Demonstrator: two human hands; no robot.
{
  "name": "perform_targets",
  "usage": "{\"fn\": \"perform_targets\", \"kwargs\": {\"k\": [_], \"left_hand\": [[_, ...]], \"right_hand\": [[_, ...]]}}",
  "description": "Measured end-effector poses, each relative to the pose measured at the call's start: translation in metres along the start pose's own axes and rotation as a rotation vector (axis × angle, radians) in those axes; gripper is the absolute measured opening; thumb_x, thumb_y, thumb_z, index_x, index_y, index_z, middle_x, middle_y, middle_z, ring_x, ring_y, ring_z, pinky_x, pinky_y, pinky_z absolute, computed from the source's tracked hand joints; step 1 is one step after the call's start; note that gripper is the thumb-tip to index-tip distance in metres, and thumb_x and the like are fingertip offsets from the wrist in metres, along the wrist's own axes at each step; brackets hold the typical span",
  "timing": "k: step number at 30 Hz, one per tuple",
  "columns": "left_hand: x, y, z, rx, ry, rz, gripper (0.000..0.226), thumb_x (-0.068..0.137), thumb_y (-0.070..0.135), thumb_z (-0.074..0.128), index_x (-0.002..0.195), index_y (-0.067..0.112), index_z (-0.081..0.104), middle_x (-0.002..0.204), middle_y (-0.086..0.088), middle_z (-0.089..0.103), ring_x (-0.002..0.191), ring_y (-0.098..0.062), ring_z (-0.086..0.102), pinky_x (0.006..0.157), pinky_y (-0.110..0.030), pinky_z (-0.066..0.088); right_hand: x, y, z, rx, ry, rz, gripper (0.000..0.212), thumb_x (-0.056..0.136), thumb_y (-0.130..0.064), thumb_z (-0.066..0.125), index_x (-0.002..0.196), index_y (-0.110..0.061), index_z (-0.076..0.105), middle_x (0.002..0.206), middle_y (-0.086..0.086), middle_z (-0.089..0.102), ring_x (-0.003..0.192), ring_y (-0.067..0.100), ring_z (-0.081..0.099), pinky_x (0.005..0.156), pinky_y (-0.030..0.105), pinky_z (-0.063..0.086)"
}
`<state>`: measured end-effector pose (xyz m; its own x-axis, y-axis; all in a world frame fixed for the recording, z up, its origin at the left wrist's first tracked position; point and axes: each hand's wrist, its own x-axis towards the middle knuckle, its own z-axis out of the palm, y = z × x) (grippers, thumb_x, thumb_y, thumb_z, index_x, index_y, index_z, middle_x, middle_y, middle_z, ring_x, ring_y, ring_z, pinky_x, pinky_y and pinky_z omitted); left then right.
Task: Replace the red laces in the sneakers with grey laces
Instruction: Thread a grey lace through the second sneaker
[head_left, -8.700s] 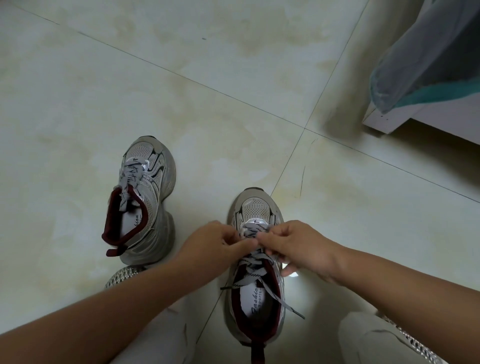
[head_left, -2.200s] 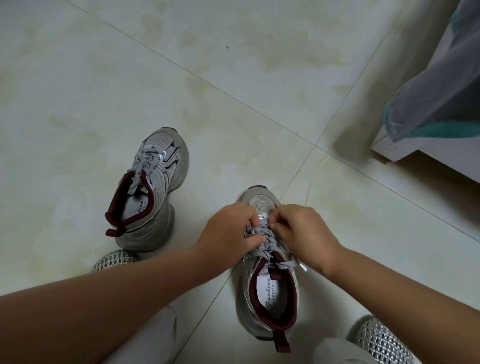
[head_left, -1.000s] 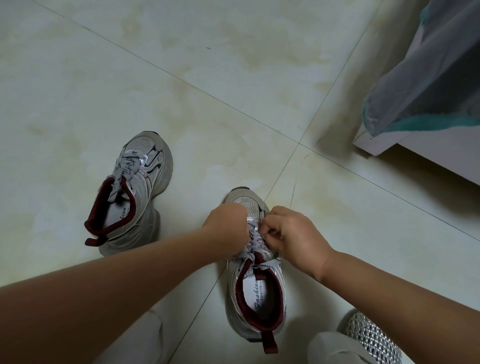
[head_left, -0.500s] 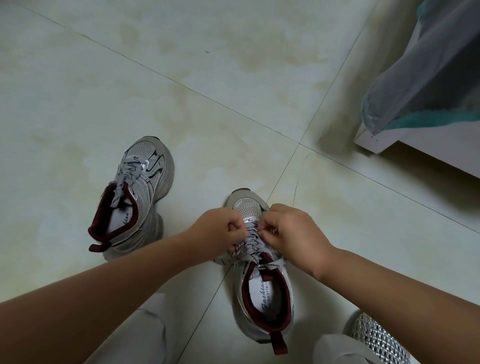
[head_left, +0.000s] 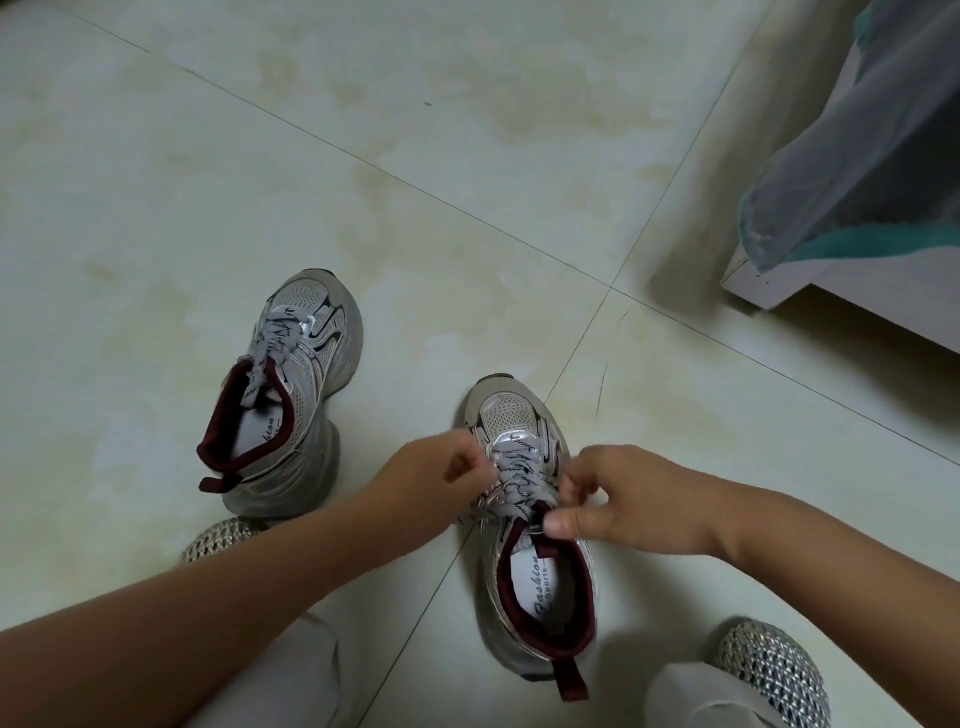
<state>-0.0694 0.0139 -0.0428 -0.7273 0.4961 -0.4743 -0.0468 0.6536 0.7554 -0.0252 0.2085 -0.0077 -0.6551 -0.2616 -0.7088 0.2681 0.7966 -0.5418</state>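
Basically done: grey laces (head_left: 519, 480) in both sneakers, left hand (head_left: 441, 480) and right hand (head_left: 618, 499) pinching lace ends, tucking left.

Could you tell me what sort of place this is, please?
Probably a room at home, perhaps a bedroom. The floor is pale glossy tile, a white furniture base stands at the right with grey and teal fabric draped over it, and sneakers sit on the floor.

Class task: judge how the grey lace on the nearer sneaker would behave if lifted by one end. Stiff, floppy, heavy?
Probably floppy: the grey lace bends flat across the nearer sneaker. Likely light, since the left hand and right hand manage it by fingertip pinches. Its woven look suggests fair grip.
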Motion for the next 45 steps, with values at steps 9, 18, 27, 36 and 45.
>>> {"fn": "perform_targets", "kwargs": {"k": [9, 18, 27, 36, 45], "left_hand": [[-0.022, 0.006, 0.009, 0.219, -0.062, 0.188, 0.019, 0.081, 0.020, 0.065, 0.079, 0.030, 0.049, 0.065, 0.008, 0.048, 0.061, -0.004, 0.042, 0.057, -0.017, 0.034], [-0.021, 0.011, 0.012, 0.634, 0.214, 0.338, 0.004, 0.077, 0.015, 0.052, 0.075, 0.017, 0.048, 0.047, 0.001, 0.034, 0.044, -0.021, 0.030, 0.044, -0.027, 0.027], [-0.017, 0.041, 0.011, -0.823, 0.193, -0.173, 0.011, 0.076, -0.004, 0.068, 0.075, 0.006, 0.063, 0.066, -0.006, 0.069, 0.060, -0.009, 0.064, 0.056, -0.013, 0.050], [-0.005, 0.059, 0.008, -0.240, 0.405, 0.152, 0.017, 0.085, 0.012, 0.062, 0.096, 0.022, 0.070, 0.074, 0.017, 0.064, 0.061, 0.001, 0.058, 0.067, -0.007, 0.043], [-0.001, 0.054, 0.002, -0.238, 0.062, 0.197, 0.018, 0.081, 0.004, 0.062, 0.077, 0.020, 0.058, 0.074, -0.006, 0.054, 0.065, -0.009, 0.048, 0.068, -0.023, 0.043]], "right_hand": [[-0.015, -0.007, 0.012, -0.542, 0.497, -0.229, 0.015, 0.080, -0.030, 0.058, 0.072, -0.019, 0.063, 0.064, -0.006, 0.053, 0.068, 0.021, 0.058, 0.051, 0.030, 0.042], [-0.017, -0.018, 0.032, 0.542, 0.643, -0.049, 0.014, 0.085, -0.013, 0.064, 0.075, -0.022, 0.068, 0.074, 0.004, 0.069, 0.069, 0.012, 0.061, 0.071, 0.023, 0.048], [0.000, -0.036, 0.022, 0.918, 0.538, 0.064, 0.021, 0.090, 0.002, 0.048, 0.107, -0.010, 0.047, 0.066, 0.007, 0.064, 0.049, 0.011, 0.058, 0.049, 0.018, 0.046], [-0.004, -0.041, 0.015, 0.804, 0.389, -0.135, 0.024, 0.088, 0.012, 0.039, 0.083, -0.007, 0.053, 0.055, -0.005, 0.059, 0.049, 0.012, 0.053, 0.053, 0.017, 0.045], [-0.013, -0.032, 0.023, 0.522, 0.648, -0.212, 0.026, 0.083, -0.002, 0.055, 0.074, -0.024, 0.044, 0.078, 0.019, 0.063, 0.074, 0.039, 0.057, 0.068, 0.048, 0.049]]}}
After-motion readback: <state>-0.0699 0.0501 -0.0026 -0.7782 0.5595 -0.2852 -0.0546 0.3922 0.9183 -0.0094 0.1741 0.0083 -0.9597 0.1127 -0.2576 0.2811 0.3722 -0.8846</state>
